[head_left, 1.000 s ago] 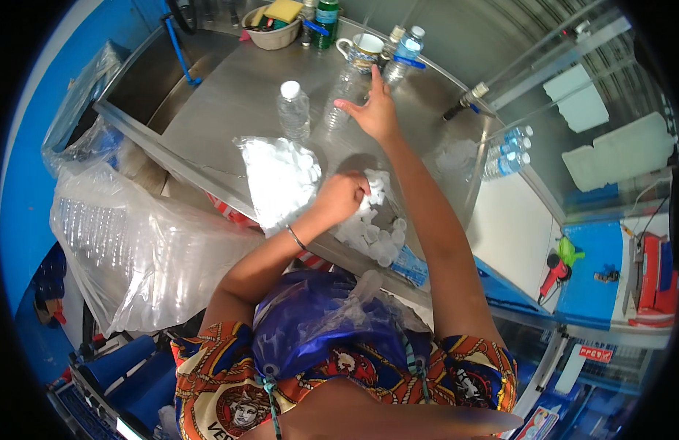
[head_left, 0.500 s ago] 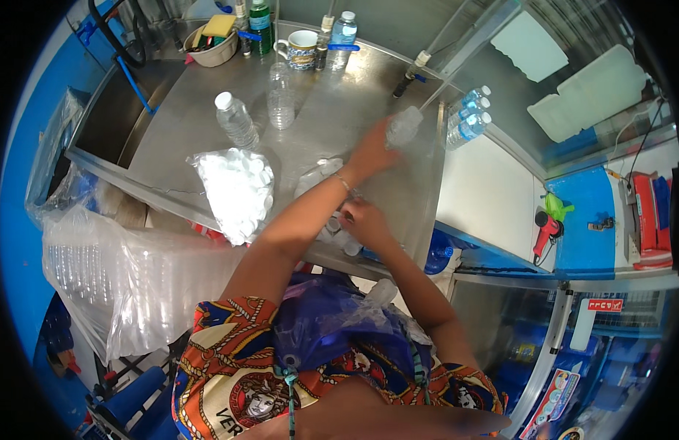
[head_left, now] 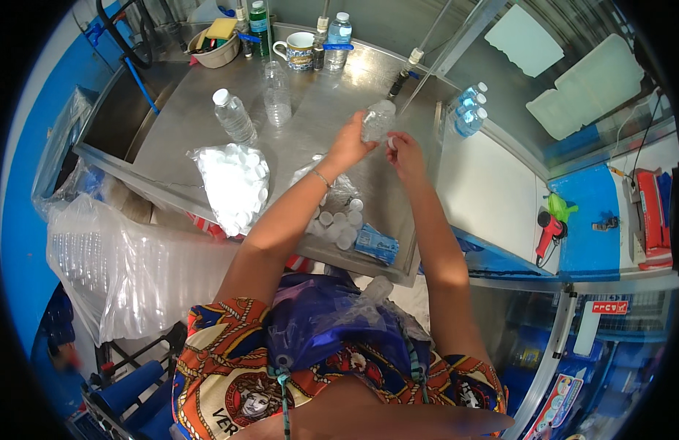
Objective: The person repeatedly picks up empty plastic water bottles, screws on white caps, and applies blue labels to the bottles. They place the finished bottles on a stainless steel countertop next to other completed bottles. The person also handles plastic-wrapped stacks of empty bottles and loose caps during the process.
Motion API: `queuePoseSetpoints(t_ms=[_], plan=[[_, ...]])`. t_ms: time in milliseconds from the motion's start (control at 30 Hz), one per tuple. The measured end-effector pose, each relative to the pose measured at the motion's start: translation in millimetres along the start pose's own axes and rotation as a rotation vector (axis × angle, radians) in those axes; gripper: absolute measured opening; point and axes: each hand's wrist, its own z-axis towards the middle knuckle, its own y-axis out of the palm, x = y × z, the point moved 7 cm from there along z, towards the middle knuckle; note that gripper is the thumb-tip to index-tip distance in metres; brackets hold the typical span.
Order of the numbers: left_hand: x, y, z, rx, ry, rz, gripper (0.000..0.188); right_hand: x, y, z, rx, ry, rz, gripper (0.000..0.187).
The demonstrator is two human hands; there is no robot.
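Observation:
My left hand (head_left: 353, 141) is wrapped round a clear plastic bottle (head_left: 378, 119), held tilted above the steel table. Close to the bottle's lower right end, my right hand (head_left: 408, 157) pinches a small white bottle cap (head_left: 392, 143). Whether cap and bottle touch I cannot tell. Nearer me, loose white caps (head_left: 339, 224) lie by an open clear bag (head_left: 338, 189), partly hidden by my left forearm. A full-looking bag of white caps (head_left: 235, 187) lies to the left. Behind it stand a capped bottle (head_left: 235, 117) and another clear bottle (head_left: 278, 95).
A blue packet (head_left: 377, 244) lies at the steel table's (head_left: 171, 139) front edge. Along the back are a basin with sponges (head_left: 213, 48), a green bottle (head_left: 259, 29), a mug (head_left: 299, 51) and taps. Three bottles (head_left: 469, 110) and a red heat gun (head_left: 551, 231) are at right.
My right hand has risen from the loose caps to the bottle, now with a cap in its fingers. My left hand has brought the bottle a little to the left.

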Motion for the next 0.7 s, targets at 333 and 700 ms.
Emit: queuePoseSetpoints(t_ms=[333,700], plan=[[16.3,-81.2,-39.4,0.262,0.230,0.355,0.075,4.6,27.0,32.2,-0.137,0.308,0.382,0.031],[-181.6,-540.2,-445.4,0.474,-0.950,0.853,0.035,-105.3,73.3,-56.6,-0.157,-0.907,-0.870,0.038]])
